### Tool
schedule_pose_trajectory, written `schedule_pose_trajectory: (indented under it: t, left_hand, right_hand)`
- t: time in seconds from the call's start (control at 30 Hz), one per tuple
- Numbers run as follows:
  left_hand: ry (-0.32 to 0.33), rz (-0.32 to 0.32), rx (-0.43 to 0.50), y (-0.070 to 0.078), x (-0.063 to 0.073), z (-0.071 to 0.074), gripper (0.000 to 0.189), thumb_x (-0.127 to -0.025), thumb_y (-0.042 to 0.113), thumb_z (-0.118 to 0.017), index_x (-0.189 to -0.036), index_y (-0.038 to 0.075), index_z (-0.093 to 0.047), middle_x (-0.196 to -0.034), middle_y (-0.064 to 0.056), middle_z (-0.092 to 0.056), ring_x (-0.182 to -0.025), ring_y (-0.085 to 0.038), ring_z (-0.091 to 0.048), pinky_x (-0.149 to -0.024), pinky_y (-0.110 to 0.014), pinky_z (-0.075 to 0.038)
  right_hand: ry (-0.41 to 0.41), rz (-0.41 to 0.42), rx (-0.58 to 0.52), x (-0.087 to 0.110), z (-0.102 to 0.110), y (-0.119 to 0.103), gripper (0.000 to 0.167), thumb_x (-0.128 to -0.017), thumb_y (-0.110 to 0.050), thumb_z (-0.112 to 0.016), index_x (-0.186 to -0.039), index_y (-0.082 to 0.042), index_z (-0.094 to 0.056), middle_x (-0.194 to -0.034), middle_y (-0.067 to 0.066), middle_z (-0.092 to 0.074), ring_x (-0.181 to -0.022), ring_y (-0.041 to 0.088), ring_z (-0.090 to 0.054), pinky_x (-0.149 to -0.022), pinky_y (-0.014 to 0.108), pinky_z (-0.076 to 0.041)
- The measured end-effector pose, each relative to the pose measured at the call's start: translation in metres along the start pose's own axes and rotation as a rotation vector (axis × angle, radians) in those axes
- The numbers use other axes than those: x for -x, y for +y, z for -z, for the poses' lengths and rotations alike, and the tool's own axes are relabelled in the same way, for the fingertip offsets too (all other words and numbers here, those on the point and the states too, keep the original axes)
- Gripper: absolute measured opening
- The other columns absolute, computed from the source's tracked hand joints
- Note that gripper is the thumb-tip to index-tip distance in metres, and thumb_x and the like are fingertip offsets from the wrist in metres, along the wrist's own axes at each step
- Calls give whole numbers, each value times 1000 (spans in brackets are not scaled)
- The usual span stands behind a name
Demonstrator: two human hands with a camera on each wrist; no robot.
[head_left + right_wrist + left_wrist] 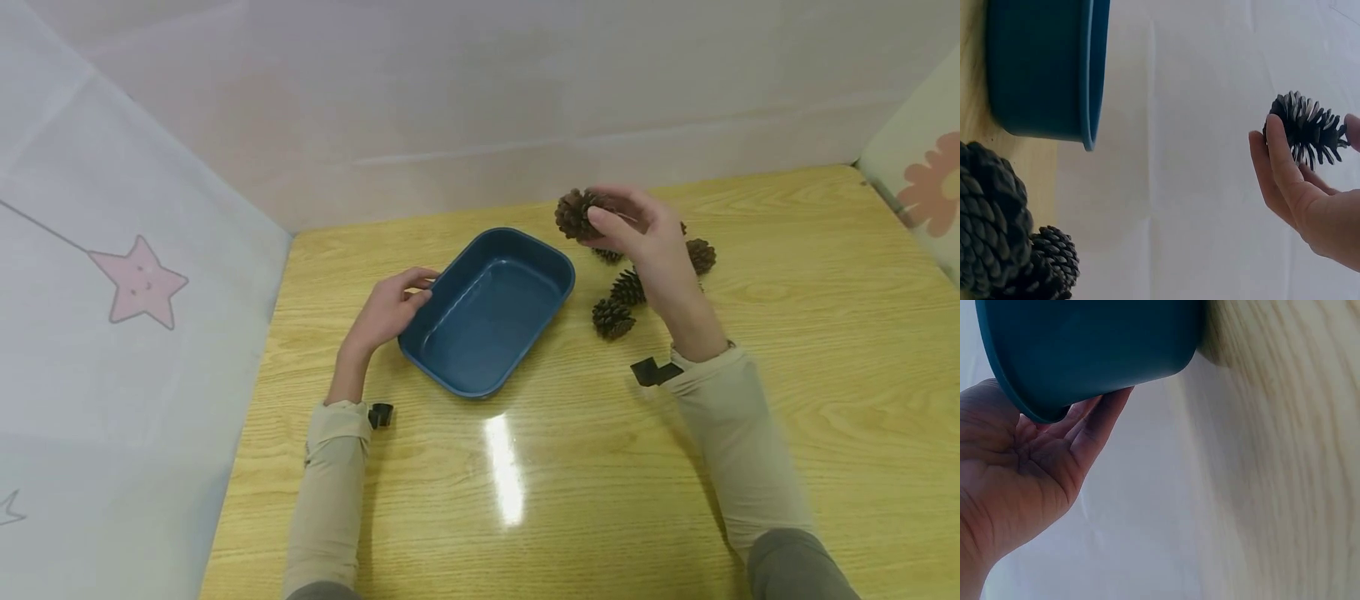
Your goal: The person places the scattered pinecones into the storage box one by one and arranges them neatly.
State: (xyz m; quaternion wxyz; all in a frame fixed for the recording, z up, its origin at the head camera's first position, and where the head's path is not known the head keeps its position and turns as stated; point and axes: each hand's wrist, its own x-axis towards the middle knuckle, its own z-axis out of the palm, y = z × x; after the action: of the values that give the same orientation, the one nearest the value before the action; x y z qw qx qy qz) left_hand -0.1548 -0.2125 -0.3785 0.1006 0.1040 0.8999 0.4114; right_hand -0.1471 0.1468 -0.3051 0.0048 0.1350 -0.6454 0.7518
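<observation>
My right hand holds a brown pine cone between thumb and fingers, raised above the table near the far right corner of a deep blue plastic basin. The right wrist view shows the held pine cone with its scales spread, well clear of the basin wall. My left hand grips the basin's left rim. Its fingers lie along the outer wall in the left wrist view, while the thumb is partly hidden by the rim. Nothing lies inside the basin.
Several more pine cones lie on the wooden table to the right of the basin, partly hidden under my right hand. A pale cloth wall stands behind the table, and another stands at the left.
</observation>
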Motion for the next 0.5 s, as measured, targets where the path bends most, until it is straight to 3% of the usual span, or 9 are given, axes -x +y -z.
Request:
schedule_pose_trajectory:
  t: [0.5]
  left_hand:
    - [-27, 12, 84, -8, -2, 1, 36, -109, 11, -54, -144, 3, -59, -142, -17, -58, -131, -33, -54, -111, -51, -44]
  right_hand:
    - [-31, -41, 41, -3, -17, 19, 42, -105, -13, -62, -142, 4, -56, -132, 10, -59, -120, 24, -59, -97, 33, -55]
